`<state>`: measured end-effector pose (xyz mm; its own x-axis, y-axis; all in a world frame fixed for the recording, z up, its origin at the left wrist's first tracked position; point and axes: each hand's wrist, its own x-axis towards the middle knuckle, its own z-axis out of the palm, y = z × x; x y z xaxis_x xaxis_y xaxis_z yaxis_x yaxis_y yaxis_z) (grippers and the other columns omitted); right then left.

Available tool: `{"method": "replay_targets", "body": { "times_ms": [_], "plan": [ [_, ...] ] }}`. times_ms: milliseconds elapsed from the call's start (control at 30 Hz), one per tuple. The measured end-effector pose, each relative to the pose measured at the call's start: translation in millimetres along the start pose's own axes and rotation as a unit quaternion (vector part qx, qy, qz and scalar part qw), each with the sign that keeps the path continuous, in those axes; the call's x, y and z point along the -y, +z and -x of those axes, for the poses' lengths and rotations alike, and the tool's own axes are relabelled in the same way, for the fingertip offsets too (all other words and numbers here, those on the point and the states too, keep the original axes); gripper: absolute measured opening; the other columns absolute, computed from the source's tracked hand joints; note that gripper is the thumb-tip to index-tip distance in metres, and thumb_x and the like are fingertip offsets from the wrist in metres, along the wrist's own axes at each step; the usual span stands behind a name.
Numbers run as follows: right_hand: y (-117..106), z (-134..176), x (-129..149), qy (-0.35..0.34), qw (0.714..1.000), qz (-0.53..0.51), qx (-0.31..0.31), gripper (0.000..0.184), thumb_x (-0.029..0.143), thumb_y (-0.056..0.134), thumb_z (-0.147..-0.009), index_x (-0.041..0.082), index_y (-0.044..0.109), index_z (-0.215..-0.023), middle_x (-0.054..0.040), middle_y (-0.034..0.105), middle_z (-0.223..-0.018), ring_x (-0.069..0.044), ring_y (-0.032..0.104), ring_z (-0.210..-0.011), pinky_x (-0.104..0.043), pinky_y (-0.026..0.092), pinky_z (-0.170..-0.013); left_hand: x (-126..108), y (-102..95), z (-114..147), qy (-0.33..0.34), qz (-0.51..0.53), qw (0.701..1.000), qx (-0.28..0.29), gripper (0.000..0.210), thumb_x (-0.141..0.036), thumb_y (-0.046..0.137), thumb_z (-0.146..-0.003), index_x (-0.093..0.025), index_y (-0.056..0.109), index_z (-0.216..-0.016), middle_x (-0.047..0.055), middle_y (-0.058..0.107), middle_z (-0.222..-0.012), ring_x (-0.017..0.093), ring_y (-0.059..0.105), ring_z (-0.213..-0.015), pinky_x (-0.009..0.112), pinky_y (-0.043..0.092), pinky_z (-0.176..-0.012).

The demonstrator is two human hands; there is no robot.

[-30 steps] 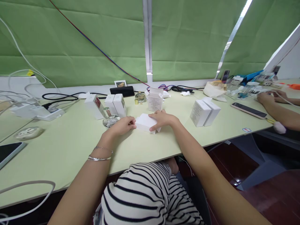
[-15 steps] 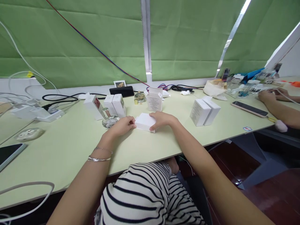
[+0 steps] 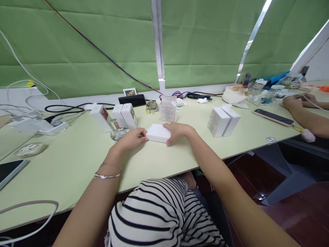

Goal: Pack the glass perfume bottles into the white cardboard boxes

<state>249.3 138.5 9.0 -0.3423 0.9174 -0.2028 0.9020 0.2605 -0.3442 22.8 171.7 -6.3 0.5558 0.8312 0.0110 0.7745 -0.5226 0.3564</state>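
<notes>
A small white box (image 3: 158,133) lies on its side on the table in front of me. My right hand (image 3: 177,132) grips its right end, thumb at the near side. With fingers pinched, my left hand (image 3: 135,137) holds the box's left end, where a flap seems to be; the fingertips partly hide it. Just left of that hand a clear glass perfume bottle (image 3: 118,133) stands, partly covered by the hand. Behind the box, an upright white carton (image 3: 168,110) with printed text has its top flap raised.
White boxes (image 3: 123,116) stand at the left, and two more white boxes (image 3: 218,122) at the right. A round perfume bottle (image 3: 152,106) and a dark phone (image 3: 132,100) sit at the back. Another phone (image 3: 272,117) lies near another person's hands (image 3: 293,103). Cables run along the wall.
The right end of the white box has closed up, with the right thumb now lower against it. Both hands stay on the box; the camera view has shifted slightly.
</notes>
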Motion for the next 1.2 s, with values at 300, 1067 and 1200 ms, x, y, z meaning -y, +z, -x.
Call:
{"method": "replay_targets", "body": {
  "times_ms": [300, 1067, 1200],
  "plan": [
    [1.1, -1.8, -3.7, -0.026, 1.000, -0.003, -0.015, 0.088, 0.047, 0.073, -0.052, 0.017, 0.039, -0.127, -0.0137, 0.049, -0.123, -0.031, 0.047, -0.112, -0.039, 0.041, -0.090, 4.0, 1.3, -1.4, 0.002, 0.003, 1.000, -0.015, 0.019, -0.039, 0.051, -0.072, -0.020, 0.055, -0.074, 0.003, 0.064, -0.087, 0.021, 0.059, -0.078, 0.029, 0.043, -0.069],
    [0.7, -3.0, -1.0, -0.052, 0.998, -0.012, -0.043, 0.080, 0.042, 0.074, -0.053, 0.013, 0.046, -0.122, -0.0154, 0.050, -0.119, -0.031, 0.046, -0.111, -0.039, 0.040, -0.090, -0.7, 0.3, 0.4, 0.003, -0.023, 0.999, -0.027, 0.017, -0.037, 0.053, -0.068, -0.020, 0.053, -0.071, 0.002, 0.063, -0.079, 0.021, 0.060, -0.072, 0.029, 0.043, -0.063],
    [0.6, -6.1, -3.2, -0.038, 0.997, -0.029, -0.061, 0.079, 0.037, 0.074, -0.053, 0.013, 0.046, -0.123, -0.0147, 0.049, -0.123, -0.031, 0.045, -0.113, -0.039, 0.038, -0.092, -2.4, 2.6, 0.6, -0.014, -0.002, 0.999, -0.043, 0.019, -0.037, 0.055, -0.069, -0.019, 0.055, -0.076, 0.005, 0.062, -0.084, 0.023, 0.059, -0.077, 0.033, 0.045, -0.071]
  ]
}}
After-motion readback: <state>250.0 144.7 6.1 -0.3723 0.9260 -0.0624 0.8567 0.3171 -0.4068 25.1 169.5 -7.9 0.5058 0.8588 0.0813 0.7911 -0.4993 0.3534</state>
